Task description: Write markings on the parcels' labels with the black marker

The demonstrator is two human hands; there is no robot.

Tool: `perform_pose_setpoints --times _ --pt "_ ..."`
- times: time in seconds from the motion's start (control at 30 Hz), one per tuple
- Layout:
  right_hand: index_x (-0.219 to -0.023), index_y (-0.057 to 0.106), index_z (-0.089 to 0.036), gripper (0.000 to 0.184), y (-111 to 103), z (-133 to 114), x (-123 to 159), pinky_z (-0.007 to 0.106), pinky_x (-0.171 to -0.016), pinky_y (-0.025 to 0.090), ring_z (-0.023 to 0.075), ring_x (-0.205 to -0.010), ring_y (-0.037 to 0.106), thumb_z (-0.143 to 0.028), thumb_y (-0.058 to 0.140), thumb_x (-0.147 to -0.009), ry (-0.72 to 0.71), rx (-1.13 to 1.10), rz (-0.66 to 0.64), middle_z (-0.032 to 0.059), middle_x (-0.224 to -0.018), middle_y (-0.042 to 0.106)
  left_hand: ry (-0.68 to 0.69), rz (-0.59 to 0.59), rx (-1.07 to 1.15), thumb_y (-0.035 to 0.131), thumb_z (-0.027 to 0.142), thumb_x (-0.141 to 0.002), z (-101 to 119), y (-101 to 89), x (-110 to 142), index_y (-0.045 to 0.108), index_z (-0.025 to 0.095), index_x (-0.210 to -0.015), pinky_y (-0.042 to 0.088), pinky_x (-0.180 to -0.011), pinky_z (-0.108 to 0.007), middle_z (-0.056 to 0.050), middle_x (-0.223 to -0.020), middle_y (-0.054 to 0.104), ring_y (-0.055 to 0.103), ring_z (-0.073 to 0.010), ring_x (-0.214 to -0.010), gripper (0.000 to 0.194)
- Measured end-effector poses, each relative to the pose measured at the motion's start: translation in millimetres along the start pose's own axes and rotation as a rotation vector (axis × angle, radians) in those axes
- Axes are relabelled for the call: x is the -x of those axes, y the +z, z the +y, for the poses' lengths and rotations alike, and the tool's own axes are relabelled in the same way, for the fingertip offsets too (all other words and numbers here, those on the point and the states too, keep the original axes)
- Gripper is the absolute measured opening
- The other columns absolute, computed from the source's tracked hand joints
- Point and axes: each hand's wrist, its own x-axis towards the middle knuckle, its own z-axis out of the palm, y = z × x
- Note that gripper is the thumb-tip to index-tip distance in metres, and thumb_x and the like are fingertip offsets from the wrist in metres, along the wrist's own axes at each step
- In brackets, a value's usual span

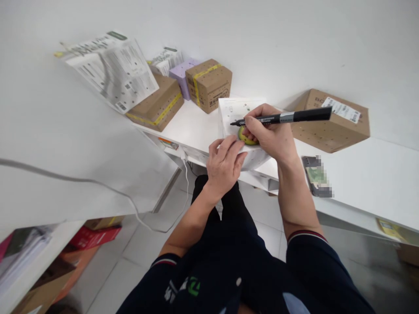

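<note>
My right hand (273, 137) is closed around a black permanent marker (304, 115), its tip pointing left just over the top of a white box (229, 109). Whether the tip touches the surface I cannot tell. The box has small printed pictures and a round yellow-green patch (245, 136), partly hidden under my right fingers. My left hand (224, 165) grips the near edge of this box, with its fingers bent over the rim. The box stands at the front of a white shelf (196, 126).
Taped brown cartons (209, 85), a purple box (183, 74) and printed white packages (114, 72) stand at the left. Another brown carton (330, 120) and a phone (316, 176) are on the right. A white cable (131, 198) hangs at the left, above the tiled floor.
</note>
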Motion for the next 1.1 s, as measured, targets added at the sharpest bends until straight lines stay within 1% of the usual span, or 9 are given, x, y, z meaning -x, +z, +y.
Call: perform_pose_setpoints --times 0.27,0.4,0.57,0.77,0.87,0.93,1.03,1.1 --pt "-0.076 0.052 -0.022 0.02 0 0 0 0.02 -0.057 0.047 0.0073 -0.06 0.055 -0.03 0.065 -0.089 -0.037 0.044 0.005 -0.0049 -0.064 0.054 0.006 0.011 0.008 0.051 0.036 -0.099 0 -0.2 0 0.068 0.019 -0.114 0.048 -0.102 -0.038 -0.012 -0.121 0.068 0.057 -0.0241 -0.113 0.029" --pt "-0.077 0.052 -0.022 0.02 -1 1 1 0.02 -0.056 0.047 0.0069 -0.059 0.055 -0.031 0.065 -0.09 -0.028 0.047 -0.007 -0.0053 -0.063 0.054 0.011 0.01 0.009 0.051 0.037 -0.099 0 0.2 0 0.068 0.019 -0.115 0.047 -0.102 -0.038 -0.012 -0.121 0.068 0.057 -0.0244 -0.113 0.03" --pt "-0.078 0.053 -0.021 0.018 -1 2 0 0.019 -0.057 0.047 0.0068 -0.06 0.056 -0.028 0.063 -0.09 -0.023 0.044 -0.009 -0.005 -0.063 0.055 0.006 0.004 -0.02 0.049 0.038 -0.099 0 0.4 0 0.068 0.019 -0.114 0.048 -0.101 -0.038 -0.012 -0.12 0.068 0.057 -0.0241 -0.112 0.031" --pt "-0.075 0.053 -0.02 0.02 -1 2 -1 0.018 -0.053 0.046 0.0052 -0.054 0.054 -0.028 0.067 -0.089 -0.024 -0.024 -0.005 -0.0072 -0.06 0.055 0.017 0.006 -0.011 0.05 0.037 -0.099 0 -0.4 0 0.068 0.018 -0.114 0.048 -0.102 -0.038 -0.013 -0.121 0.068 0.057 -0.0239 -0.113 0.031" --pt "-0.076 0.053 -0.021 0.021 -1 5 -1 0.017 -0.051 0.045 0.004 -0.05 0.052 -0.03 0.068 -0.088 -0.023 -0.103 0.072 -0.0089 -0.058 0.053 0.022 0.007 -0.013 0.049 0.037 -0.1 0 -0.7 -1 0.068 0.017 -0.115 0.047 -0.102 -0.037 -0.013 -0.12 0.068 0.058 -0.0237 -0.114 0.032" --pt "-0.077 0.054 -0.021 0.022 -2 7 0 0.018 -0.049 0.044 0.0041 -0.047 0.051 -0.033 0.067 -0.089 -0.053 -0.155 0.144 -0.0091 -0.057 0.053 0.028 0.01 -0.017 0.049 0.037 -0.1 1 -0.8 -1 0.068 0.017 -0.115 0.048 -0.101 -0.037 -0.014 -0.12 0.068 0.058 -0.0236 -0.114 0.032" --pt "-0.084 0.057 -0.021 0.02 -6 6 4 0.02 -0.046 0.043 0.0062 -0.045 0.052 -0.039 0.063 -0.09 -0.176 -0.228 0.252 -0.0079 -0.059 0.057 0.017 0.001 -0.023 0.049 0.038 -0.1 0 -0.8 -1 0.068 0.017 -0.116 0.048 -0.101 -0.037 -0.014 -0.12 0.068 0.059 -0.0237 -0.113 0.033" --pt "-0.092 0.058 -0.023 0.017 -11 6 9 0.021 -0.043 0.04 0.0071 -0.044 0.051 -0.04 0.061 -0.091 -0.261 -0.244 0.366 -0.0069 -0.062 0.061 0.004 -0.014 -0.028 0.048 0.039 -0.1 0 -0.6 -1 0.068 0.018 -0.116 0.049 -0.101 -0.037 -0.013 -0.12 0.067 0.059 -0.0238 -0.113 0.033"
